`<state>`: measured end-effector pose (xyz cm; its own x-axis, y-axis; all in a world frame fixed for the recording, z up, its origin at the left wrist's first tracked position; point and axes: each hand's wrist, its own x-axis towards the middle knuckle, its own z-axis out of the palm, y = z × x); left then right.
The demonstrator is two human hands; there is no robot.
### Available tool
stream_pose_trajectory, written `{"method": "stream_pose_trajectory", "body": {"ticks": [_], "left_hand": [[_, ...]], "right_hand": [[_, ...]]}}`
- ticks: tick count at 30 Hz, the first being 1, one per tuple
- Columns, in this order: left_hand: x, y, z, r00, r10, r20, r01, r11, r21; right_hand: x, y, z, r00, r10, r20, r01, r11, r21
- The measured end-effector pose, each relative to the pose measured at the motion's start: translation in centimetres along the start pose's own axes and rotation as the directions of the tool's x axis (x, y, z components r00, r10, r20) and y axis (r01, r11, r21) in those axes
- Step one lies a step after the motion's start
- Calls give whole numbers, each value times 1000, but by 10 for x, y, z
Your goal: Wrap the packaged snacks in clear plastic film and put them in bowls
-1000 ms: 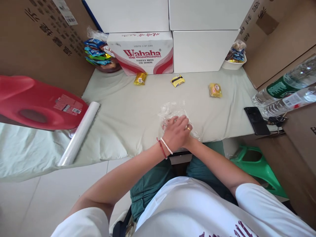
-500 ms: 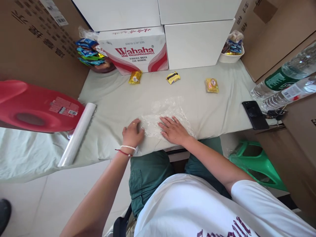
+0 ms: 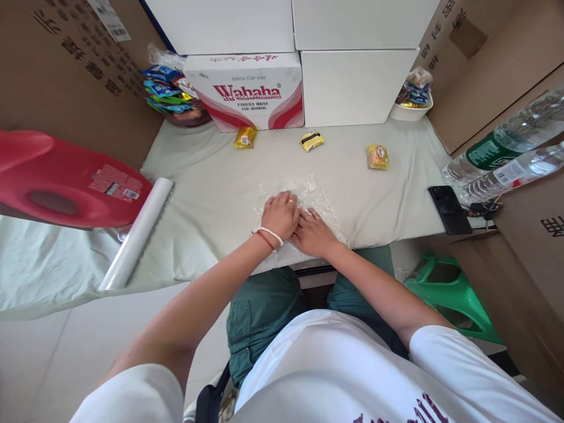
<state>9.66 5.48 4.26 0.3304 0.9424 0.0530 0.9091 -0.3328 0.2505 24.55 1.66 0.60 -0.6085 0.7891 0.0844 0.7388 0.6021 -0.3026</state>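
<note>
A thin, crinkled sheet of clear plastic film (image 3: 325, 202) lies on the cloth-covered table in front of me. My left hand (image 3: 280, 216), with a white bracelet and a red cord at the wrist, rests on the film. Its fingers are close together and bent over the film; the fingertips and thumb are partly hidden. Right beside it, my right hand (image 3: 315, 234) lies flat on the sheet with its fingers stretched and a little apart. The two hands touch or nearly touch.
Three small yellow packets, a left one (image 3: 245, 137), a middle one (image 3: 312, 141) and a right one (image 3: 378, 157), lie farther back. A white roll (image 3: 137, 235) and red jug (image 3: 74, 182) are left. A phone (image 3: 449, 210) and bottles (image 3: 497, 150) stand right. Boxes (image 3: 251, 94) line the back.
My left hand has moved right from the film's left edge to beside my right hand, and the film's left part has come inward. My right hand has stayed nearly in place.
</note>
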Motion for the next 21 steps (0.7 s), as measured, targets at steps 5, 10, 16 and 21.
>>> {"method": "stream_pose_trajectory", "body": {"ticks": [5, 10, 16, 21], "left_hand": [[-15, -42, 15, 982, -182, 47, 180, 983, 35], [-45, -59, 20, 972, -232, 34, 230, 972, 53], [-47, -57, 18, 971, -235, 35, 234, 972, 34], [-47, -65, 16, 973, -225, 39, 227, 973, -44]], "right_hand": [[-4, 0, -1, 999, -46, -22, 48, 990, 130], [-9, 36, -24, 880, 336, -336, -197, 902, 385], [30, 84, -36, 717, 692, -87, -614, 686, 391], [60, 75, -35, 729, 677, 96, -598, 563, 571]]}}
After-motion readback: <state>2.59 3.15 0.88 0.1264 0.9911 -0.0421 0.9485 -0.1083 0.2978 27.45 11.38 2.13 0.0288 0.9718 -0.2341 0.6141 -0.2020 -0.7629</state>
